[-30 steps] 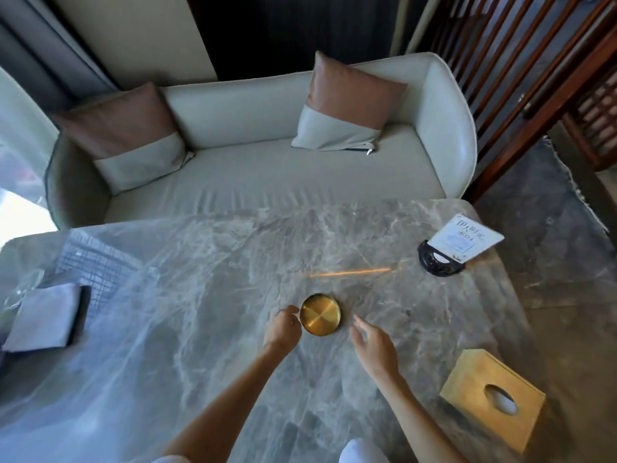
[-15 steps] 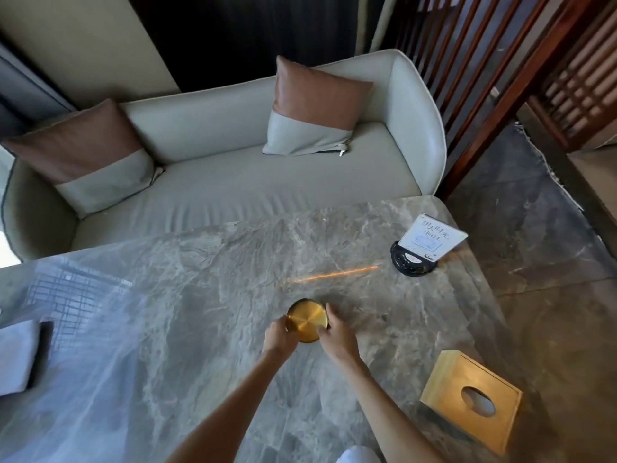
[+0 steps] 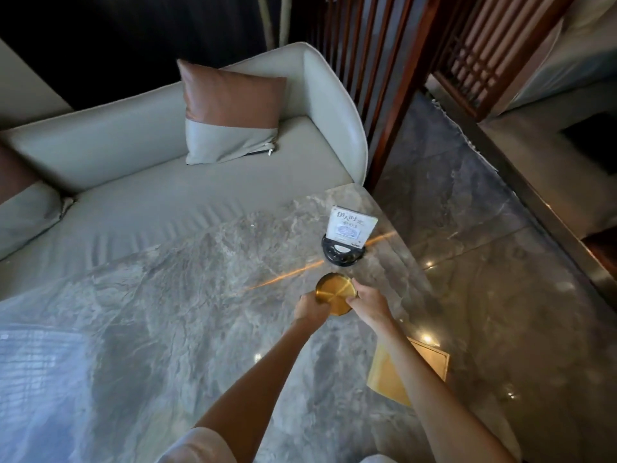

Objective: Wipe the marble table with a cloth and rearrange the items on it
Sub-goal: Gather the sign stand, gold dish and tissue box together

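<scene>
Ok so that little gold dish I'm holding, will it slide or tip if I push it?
The gold dish looks like thin polished metal, so probably stiff and light. It sits low and flat, so tipping seems unlikely. On the glossy marble table it would likely slide easily.

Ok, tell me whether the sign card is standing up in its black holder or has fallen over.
Standing. The sign card rises from the round black holder, printed face showing, leaning back slightly.

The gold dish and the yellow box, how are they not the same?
The gold dish is round and shiny metal; the yellow box is square-cornered and looks dull. Both hands, left hand and right hand, hold the dish by its edges; nobody touches the box, which sits partly hidden behind the right forearm. The dish is nearer the sign stand. Both are golden yellow.
</scene>
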Available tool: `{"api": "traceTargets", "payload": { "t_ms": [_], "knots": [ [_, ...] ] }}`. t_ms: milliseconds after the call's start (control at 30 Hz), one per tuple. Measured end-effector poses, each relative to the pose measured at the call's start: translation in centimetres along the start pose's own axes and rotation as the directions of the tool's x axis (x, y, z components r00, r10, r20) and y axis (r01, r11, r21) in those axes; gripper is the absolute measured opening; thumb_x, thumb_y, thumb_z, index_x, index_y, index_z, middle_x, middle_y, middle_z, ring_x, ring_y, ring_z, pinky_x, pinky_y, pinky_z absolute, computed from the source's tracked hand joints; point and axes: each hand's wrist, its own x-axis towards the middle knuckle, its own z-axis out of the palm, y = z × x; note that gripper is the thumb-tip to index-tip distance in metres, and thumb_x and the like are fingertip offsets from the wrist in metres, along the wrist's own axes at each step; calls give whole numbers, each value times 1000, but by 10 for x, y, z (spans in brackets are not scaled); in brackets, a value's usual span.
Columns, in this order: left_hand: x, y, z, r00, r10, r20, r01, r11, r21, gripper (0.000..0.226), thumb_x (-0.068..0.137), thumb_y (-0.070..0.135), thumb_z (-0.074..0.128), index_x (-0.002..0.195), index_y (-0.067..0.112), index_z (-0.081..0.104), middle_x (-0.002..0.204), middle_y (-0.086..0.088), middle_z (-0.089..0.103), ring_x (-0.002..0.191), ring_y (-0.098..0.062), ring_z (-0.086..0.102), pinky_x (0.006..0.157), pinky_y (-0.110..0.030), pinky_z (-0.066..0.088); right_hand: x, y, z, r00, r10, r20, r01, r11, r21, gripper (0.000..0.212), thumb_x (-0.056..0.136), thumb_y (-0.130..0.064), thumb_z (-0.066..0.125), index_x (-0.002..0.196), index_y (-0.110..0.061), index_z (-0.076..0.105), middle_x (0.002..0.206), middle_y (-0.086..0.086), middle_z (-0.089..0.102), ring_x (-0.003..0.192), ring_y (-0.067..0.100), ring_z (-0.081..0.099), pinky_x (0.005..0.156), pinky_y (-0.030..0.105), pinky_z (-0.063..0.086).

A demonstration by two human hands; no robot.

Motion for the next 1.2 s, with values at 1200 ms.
{"api": "traceTargets", "payload": {
  "t_ms": [1200],
  "knots": [
    [-128,-31,114,911,197,362,-86,950,-301,39,102,6,39,140,6,41,137,-19,52,121,-27,52,101,-33,41,-172,121,-31,955,275,-115,-147,771,619,62,104,-48,26,158,-20,13,163,5,22,149,24,23,119,36,19]
  ]
}}
